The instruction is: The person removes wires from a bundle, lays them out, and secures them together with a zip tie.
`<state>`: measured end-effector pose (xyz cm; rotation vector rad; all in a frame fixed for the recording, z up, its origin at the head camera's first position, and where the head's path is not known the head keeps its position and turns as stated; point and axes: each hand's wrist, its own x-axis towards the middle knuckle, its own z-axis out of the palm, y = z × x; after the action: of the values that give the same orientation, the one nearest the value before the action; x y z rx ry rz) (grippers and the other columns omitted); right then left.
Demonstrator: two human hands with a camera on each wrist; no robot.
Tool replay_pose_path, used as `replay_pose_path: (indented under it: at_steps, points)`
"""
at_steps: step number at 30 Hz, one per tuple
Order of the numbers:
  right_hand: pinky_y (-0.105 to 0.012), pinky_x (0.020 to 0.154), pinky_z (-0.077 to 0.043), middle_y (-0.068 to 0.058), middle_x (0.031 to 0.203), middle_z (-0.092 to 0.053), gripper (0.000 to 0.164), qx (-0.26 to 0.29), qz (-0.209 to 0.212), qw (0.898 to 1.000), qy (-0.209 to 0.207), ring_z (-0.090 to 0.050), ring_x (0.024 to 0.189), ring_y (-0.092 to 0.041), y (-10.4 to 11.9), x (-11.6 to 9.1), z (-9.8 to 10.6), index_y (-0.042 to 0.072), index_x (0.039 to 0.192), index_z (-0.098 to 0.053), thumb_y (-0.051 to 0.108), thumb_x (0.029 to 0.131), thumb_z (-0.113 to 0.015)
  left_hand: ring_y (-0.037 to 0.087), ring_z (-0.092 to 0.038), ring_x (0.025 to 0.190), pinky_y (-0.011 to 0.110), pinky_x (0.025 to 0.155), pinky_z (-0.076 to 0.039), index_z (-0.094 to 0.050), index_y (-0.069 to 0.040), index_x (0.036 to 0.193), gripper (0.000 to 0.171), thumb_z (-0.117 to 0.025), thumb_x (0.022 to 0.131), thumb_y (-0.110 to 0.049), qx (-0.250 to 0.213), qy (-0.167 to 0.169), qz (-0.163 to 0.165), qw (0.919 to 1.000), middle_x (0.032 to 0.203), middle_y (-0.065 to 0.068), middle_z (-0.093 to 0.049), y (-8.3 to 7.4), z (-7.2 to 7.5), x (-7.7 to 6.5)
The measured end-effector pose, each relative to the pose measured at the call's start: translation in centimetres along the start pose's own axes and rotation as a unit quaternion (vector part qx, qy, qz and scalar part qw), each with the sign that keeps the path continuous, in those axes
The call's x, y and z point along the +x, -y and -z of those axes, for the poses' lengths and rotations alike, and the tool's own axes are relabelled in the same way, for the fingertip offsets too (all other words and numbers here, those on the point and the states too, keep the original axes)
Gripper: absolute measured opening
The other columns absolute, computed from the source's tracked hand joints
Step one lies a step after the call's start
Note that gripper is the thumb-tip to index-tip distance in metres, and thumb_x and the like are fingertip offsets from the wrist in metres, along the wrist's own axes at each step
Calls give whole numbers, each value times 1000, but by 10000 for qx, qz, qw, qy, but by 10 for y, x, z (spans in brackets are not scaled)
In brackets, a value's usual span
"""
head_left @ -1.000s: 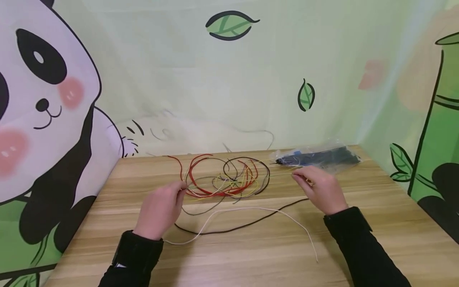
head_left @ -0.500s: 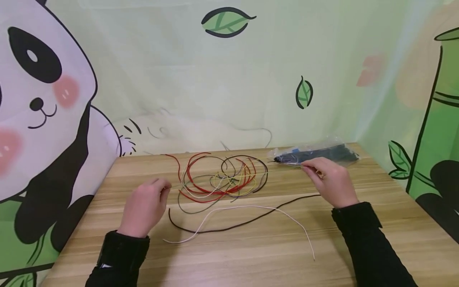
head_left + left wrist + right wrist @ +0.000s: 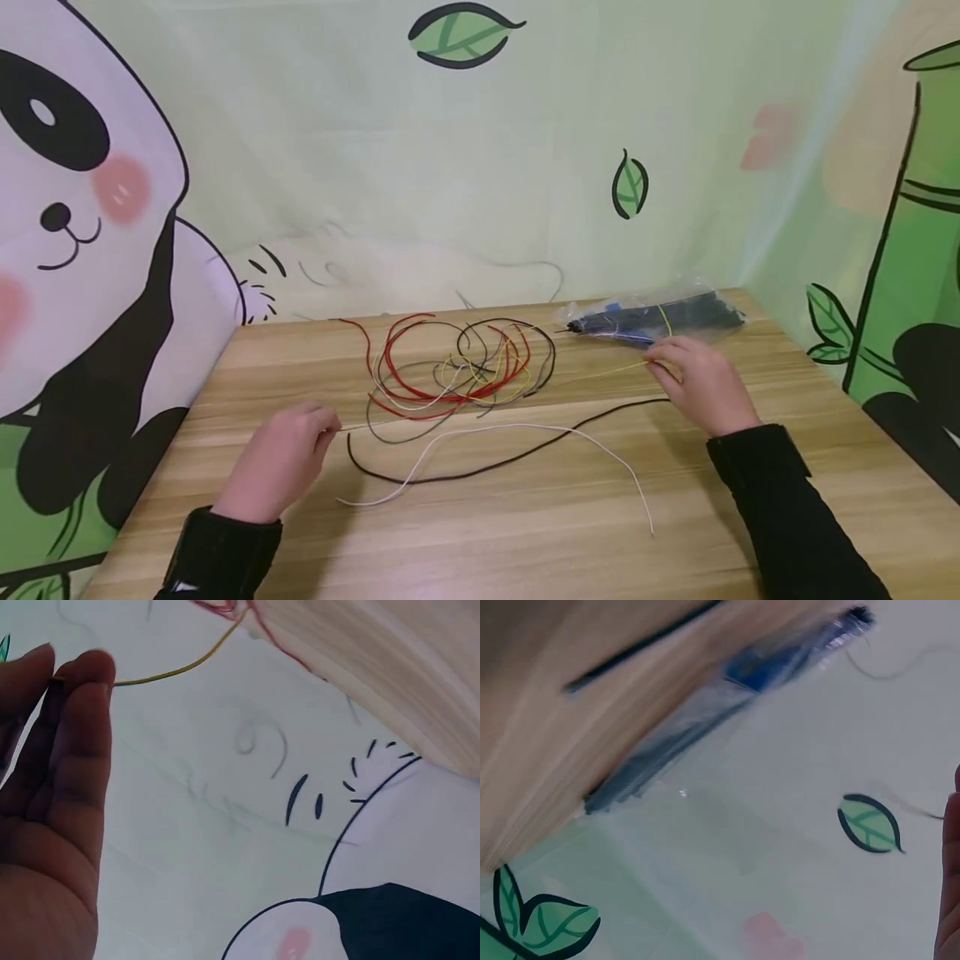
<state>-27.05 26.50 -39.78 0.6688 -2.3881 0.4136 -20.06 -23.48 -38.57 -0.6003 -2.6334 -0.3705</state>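
A thin yellow wire [image 3: 611,371] stretches between my two hands, above the table in the head view. My left hand [image 3: 277,454] pinches one end; in the left wrist view its thumb and fingertips meet on the yellow wire [image 3: 165,675]. At the right, my right hand [image 3: 701,379] pinches the other part, and a short tail stands up past the fingers in front of the plastic bag. Only a sliver of the right hand [image 3: 951,877] shows in the right wrist view. Behind the wire lies a loose tangle of red wires [image 3: 390,354], with black, grey, white and yellow ones.
A white wire [image 3: 517,426] and a black wire [image 3: 480,475] cross on the wooden table [image 3: 480,550] nearer me. A clear plastic bag [image 3: 652,317] of dark, thin strips lies at the back right. A printed cloth backdrop [image 3: 480,183] stands behind the table.
My hands have moved apart, the left one leftward and nearer me, the right one rightward. The yellow wire is drawn out longer between them. The view has shifted slightly.
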Motion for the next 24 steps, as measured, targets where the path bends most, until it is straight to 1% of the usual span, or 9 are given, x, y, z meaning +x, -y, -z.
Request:
replay_pose_path:
  at_steps: [3, 6, 10, 12, 13, 16, 19, 22, 24]
  points:
    - [-42, 70, -51, -11, 99, -68, 20, -158, 303, 9990, 285, -65, 87, -27, -2, -12, -2, 7, 97, -73, 5, 78, -76, 18, -64, 70, 35, 62, -52, -69, -6, 78, 15, -74, 76, 8, 127, 22, 156, 9998, 79, 4, -65, -1, -1, -20]
    - [-42, 73, -52, -12, 102, -68, 21, -244, 517, 9961, 677, -66, 90, -28, -1, -24, -3, 6, 99, -73, 5, 78, -76, 17, -63, 68, 33, 59, -50, -69, -7, 77, 14, -74, 77, 6, 337, 42, 27, 9994, 75, 2, -62, -2, -7, -32]
    - [-43, 75, -52, -11, 100, -69, 18, -327, 575, 9921, 1065, -66, 90, -28, -2, -37, -4, 7, 97, -73, 5, 79, -76, 15, -60, 64, 30, 55, -48, -69, -9, 73, 15, -75, 75, 5, 583, 191, -208, 9979, 70, 0, -58, -9, -22, -33]
    - [-42, 74, -52, -10, 98, -69, 17, -406, 560, 9902, 1217, -67, 88, -28, -3, -43, -5, 8, 96, -74, 6, 79, -76, 14, -59, 63, 29, 53, -47, -69, -9, 71, 16, -75, 74, 6, 661, 316, -182, 9971, 69, 0, -58, -12, -29, -33]
    - [-42, 73, -52, -9, 96, -69, 16, -460, 551, 9893, 1273, -67, 87, -27, -6, -46, -6, 8, 95, -74, 7, 79, -76, 15, -60, 63, 30, 54, -47, -70, -9, 71, 16, -76, 73, 6, 672, 384, -144, 9969, 69, 1, -58, -13, -33, -30]
    - [-41, 72, -52, -6, 91, -69, 14, -559, 545, 9866, 1436, -67, 82, -24, -13, -54, -8, 9, 93, -74, 8, 79, -77, 17, -60, 63, 32, 55, -48, -70, -9, 70, 18, -74, 72, 9, 659, 484, 37, 9966, 69, 2, -60, -14, -43, -26]
    - [-40, 71, -52, -4, 87, -68, 13, -556, 557, 9861, 1464, -67, 80, -22, -17, -60, -8, 9, 91, -74, 8, 78, -78, 20, -61, 62, 35, 54, -48, -69, -9, 69, 19, -70, 73, 10, 631, 475, 306, 9964, 69, 3, -60, -11, -47, -25]
    - [-39, 70, -52, -3, 86, -68, 14, -547, 529, 9871, 1408, -67, 78, -21, -20, -63, -6, 9, 90, -73, 8, 77, -78, 24, -63, 65, 39, 57, -50, -69, -8, 71, 18, -67, 76, 8, 631, 506, 568, 9951, 71, 6, -63, -7, -47, -26]
    - [-39, 70, -52, -3, 86, -68, 14, -541, 487, 9872, 1420, -67, 78, -21, -22, -63, -4, 9, 91, -73, 8, 78, -78, 26, -64, 67, 41, 59, -50, -70, -7, 74, 16, -65, 77, 8, 592, 626, 761, 9934, 74, 8, -65, -4, -44, -27]
